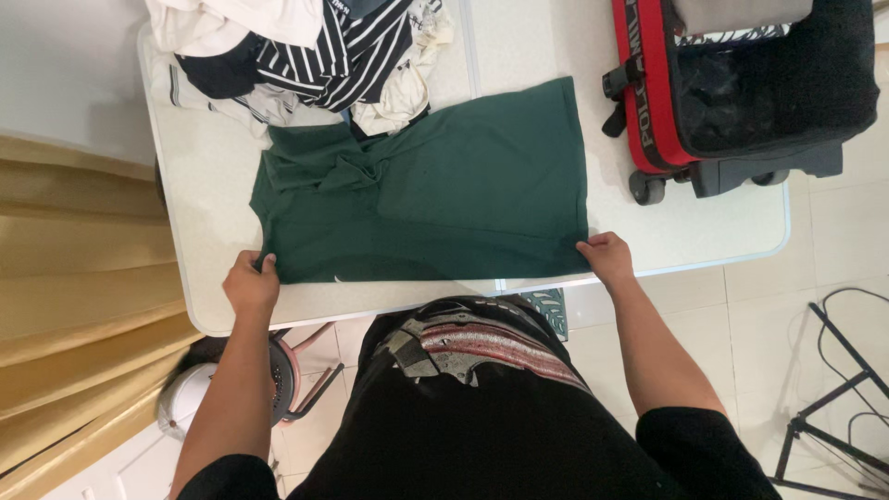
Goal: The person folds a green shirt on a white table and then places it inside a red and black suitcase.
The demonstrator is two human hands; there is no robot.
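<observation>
A dark green polo shirt (444, 190) lies spread on a white table (208, 185), collar toward the left, partly folded lengthwise. My left hand (250, 282) pinches the shirt's near left corner by the shoulder. My right hand (607, 256) grips the near right corner at the hem. Both hands sit at the table's near edge, holding the fabric flat.
A heap of clothes (306, 56), striped, black and cream, sits at the far left of the table. An open red and black suitcase (741, 83) rests on the table's far right. Yellow curtain (74, 278) hangs at left. A black metal stand (833, 407) is on the tiled floor at right.
</observation>
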